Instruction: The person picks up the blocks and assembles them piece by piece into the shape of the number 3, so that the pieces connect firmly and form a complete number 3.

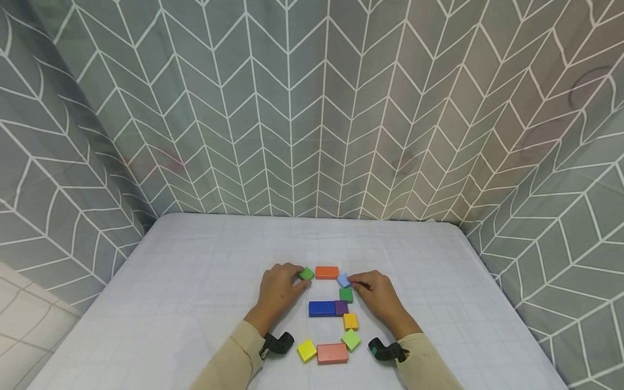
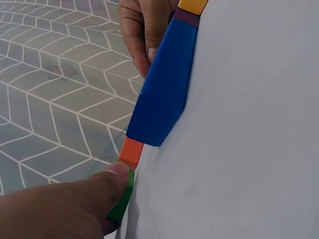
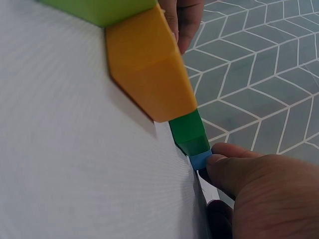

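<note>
In the head view my left hand (image 1: 280, 290) pinches a green block (image 1: 307, 274) at the top left of an arrangement of blocks, just left of an orange-red block (image 1: 326, 272). The left wrist view has its thumb (image 2: 118, 169) at the seam between these two. A light blue block (image 1: 343, 280), turned at an angle, sits right of the orange-red one; my right hand (image 1: 377, 295) holds it with thumb and fingertips. Directly below lies a darker green block (image 1: 346, 295). Past it, a long blue block (image 1: 322, 309) abuts a purple block (image 1: 341, 307).
Lower in the figure lie an orange-yellow block (image 1: 350, 322), a tilted lime block (image 1: 351, 340), a salmon-pink block (image 1: 332, 353) and a tilted yellow block (image 1: 306, 351). All are on a white-covered table (image 1: 205, 260). Patterned curtains (image 1: 312, 108) enclose its back and sides.
</note>
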Tool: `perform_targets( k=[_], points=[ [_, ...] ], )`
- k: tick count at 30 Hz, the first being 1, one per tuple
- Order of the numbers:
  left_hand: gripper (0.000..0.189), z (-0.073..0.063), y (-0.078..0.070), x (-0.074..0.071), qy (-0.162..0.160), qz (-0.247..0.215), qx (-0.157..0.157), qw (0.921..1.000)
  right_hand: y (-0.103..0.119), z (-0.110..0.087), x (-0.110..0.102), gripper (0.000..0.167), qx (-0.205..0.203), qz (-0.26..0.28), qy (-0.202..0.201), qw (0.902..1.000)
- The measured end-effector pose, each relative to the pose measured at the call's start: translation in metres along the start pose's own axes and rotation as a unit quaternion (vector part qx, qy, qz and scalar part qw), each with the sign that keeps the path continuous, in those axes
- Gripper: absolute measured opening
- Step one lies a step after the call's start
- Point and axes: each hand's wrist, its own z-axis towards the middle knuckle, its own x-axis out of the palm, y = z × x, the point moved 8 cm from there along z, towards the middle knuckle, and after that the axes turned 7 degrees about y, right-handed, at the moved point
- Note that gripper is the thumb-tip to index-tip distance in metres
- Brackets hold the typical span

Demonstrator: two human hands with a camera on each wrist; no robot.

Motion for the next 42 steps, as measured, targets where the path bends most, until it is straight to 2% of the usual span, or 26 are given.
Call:
perform_targets(
  k=[19, 28, 42],
  points=[
    [0.044, 0.0002, -0.0029, 0.0041, -0.004, 0.004, 0.008, 1.0000, 0.0010, -0.0005, -0.0016, 0.018, -0.001, 0.002, 0.002, 1.0000],
    [0.047, 0.0000, -0.0012, 0.0046, 0.008, -0.004, 0.002, 1.0000, -0.0002, 0.0002, 0.0001, 0.019, 0.003, -0.004, 0.004, 1.0000],
    [0.043, -0.0004, -0.0035, 0.0074, 0.005, -0.004, 0.001, 1.0000, -0.0036, 0.0000, -0.0026, 0.020, 0.006, -0.001, 0.002, 1.0000]
  ],
)
